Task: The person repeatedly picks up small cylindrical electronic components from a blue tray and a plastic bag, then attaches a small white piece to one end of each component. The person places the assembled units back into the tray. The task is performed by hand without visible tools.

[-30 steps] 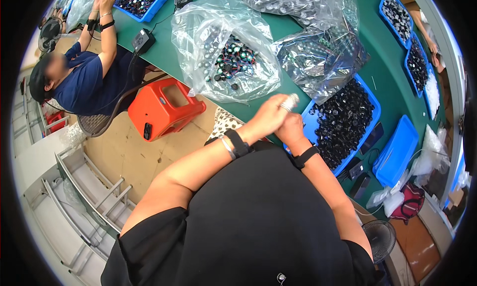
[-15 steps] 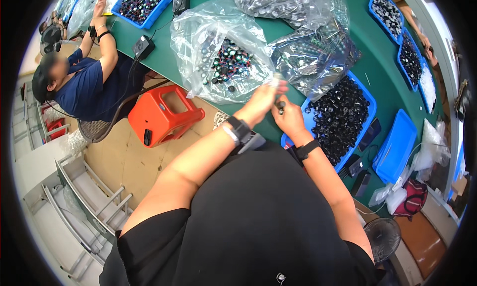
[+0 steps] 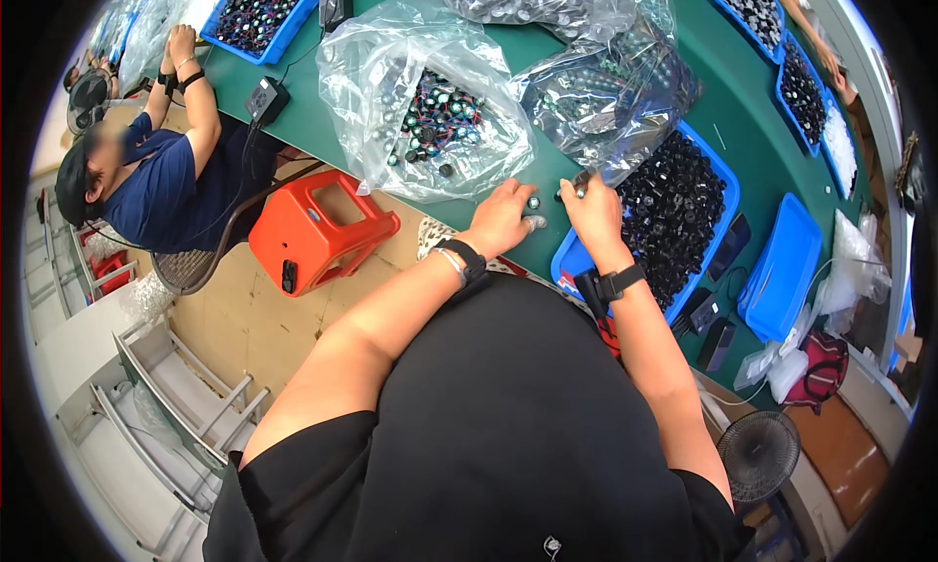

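At the table's near edge my left hand is closed around a small round part with a shiny pale face. A short way to its right, my right hand pinches a small black part between thumb and fingers; its exact kind is too small to tell. Beyond my left hand lies an open clear plastic bag with round shiny-faced parts and coloured wires in it. Beside my right hand stands a blue tray full of small black round parts. The hands are apart.
Full clear bags lie at the back of the green table. An empty blue tray and a fan are at the right. A red stool stands left. A co-worker in a dark blue shirt sits far left.
My hands were close together over the bag's near edge; now they are apart and nearer the table edge. The right hand has shifted right. The co-worker's hands have come together.
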A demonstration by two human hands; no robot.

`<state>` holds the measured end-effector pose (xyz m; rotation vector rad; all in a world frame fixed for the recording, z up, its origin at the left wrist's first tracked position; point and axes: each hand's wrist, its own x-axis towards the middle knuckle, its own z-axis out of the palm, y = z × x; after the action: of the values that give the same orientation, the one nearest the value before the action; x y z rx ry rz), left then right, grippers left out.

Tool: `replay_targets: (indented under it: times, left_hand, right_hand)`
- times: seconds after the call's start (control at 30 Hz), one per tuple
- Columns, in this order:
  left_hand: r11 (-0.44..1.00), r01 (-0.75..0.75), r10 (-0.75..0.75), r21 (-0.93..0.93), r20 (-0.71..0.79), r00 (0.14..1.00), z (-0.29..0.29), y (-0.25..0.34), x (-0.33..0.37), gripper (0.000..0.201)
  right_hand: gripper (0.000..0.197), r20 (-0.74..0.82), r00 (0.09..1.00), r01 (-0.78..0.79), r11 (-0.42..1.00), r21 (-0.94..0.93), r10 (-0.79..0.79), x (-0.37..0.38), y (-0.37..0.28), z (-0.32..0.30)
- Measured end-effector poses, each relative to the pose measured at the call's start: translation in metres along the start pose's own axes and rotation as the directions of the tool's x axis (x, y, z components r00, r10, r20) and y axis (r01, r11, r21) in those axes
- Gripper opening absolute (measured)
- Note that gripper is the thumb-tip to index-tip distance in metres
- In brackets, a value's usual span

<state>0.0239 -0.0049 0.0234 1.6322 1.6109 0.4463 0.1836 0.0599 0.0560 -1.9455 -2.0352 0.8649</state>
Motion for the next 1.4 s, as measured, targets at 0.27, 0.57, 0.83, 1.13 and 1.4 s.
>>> replay_targets:
  times: [0.27, 0.57, 0.83, 1.13, 1.4]
  left_hand:
    - [0.996, -0.081, 0.075, -0.047, -0.115, 0.990, 0.002, -0.001, 0.006, 0.036]
    - [0.928, -0.157, 0.123, -0.337, -0.122, 0.985, -0.049, 0.052, -0.007, 0.035]
    - [0.898, -0.196, 0.156, -0.393, -0.132, 0.979, -0.055, 0.064, -0.007, 0.033]
    - [0.978, 0.114, 0.057, 0.172, -0.755, 0.653, -0.103, -0.010, 0.030, 0.053]
    - [0.861, -0.488, 0.465, 0.144, 0.167, 0.869, -0.005, 0.082, 0.035, 0.022]
  right_hand:
    - [0.032, 0.064, 0.997, 0.044, 0.998, 0.049, -0.047, 0.006, 0.002, 0.005]
    - [0.024, 0.533, 0.843, -0.426, 0.520, 0.740, -0.069, -0.018, -0.004, -0.037]
    - [0.022, 0.549, 0.826, -0.443, 0.455, 0.772, -0.127, -0.019, -0.006, -0.053]
    - [0.023, 0.373, 0.927, -0.367, 0.308, 0.878, 0.041, -0.030, 0.029, -0.053]
    - [0.029, 0.268, 0.943, -0.316, 0.273, 0.909, 0.199, -0.062, 0.084, -0.070]
